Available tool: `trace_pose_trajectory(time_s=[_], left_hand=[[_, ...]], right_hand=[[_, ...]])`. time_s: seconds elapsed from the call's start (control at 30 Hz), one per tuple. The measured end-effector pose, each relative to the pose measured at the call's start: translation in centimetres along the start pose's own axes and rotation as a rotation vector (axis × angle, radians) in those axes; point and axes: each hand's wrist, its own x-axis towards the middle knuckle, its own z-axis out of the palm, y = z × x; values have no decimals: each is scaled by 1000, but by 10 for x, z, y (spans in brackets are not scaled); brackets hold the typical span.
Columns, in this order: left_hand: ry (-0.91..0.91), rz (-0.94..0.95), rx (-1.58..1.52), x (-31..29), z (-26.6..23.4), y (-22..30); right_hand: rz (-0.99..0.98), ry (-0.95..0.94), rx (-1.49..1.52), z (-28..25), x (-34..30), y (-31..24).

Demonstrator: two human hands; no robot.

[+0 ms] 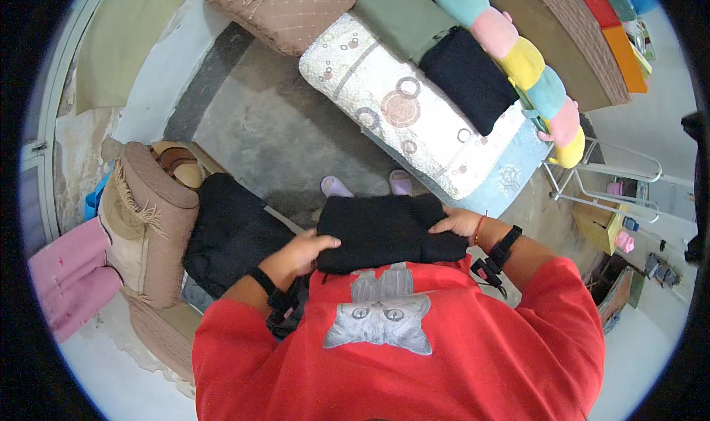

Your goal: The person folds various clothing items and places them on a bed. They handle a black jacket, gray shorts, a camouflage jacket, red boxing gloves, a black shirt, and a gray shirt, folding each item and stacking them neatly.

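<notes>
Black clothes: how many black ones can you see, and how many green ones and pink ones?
Black: 3, the folded black garment in the left hand and right hand, the black pile beside it, and the folded black cloth on the bed.
Green: 1, the folded green cloth.
Pink: 1, the pink fabric.
Total: 5.

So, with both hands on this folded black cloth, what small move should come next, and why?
Probably carry the folded black cloth forward and lay it on the patterned cushion. The left hand and right hand grip its two ends against the body, it looks fully folded, and another folded black garment already lies there.
</notes>
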Motion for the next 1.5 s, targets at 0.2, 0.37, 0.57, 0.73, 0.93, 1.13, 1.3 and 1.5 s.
trace_pose_trajectory(time_s=[0.2,0.37,0.57,0.73,0.93,1.13,1.3,1.5], left_hand=[[39,598,160,-23,-35,94],[-256,427,-99,-7,-53,161],[51,358,221,81,-32,247],[187,438,336,185,0,350],[202,747,431,293,53,489],[616,894,782,389,60,522],[594,983,1398,420,64,513],[508,457,1735,457,67,520]], right_hand=[[-561,14,392,53,-3,-59],[-645,-29,348,40,3,-97],[-533,79,632,-6,55,-133],[-660,293,644,-77,114,-209],[-890,519,790,-168,155,-304],[-668,1272,264,-248,222,-371],[-829,1423,-551,-246,230,-403],[-281,1021,-912,-256,265,-434]])
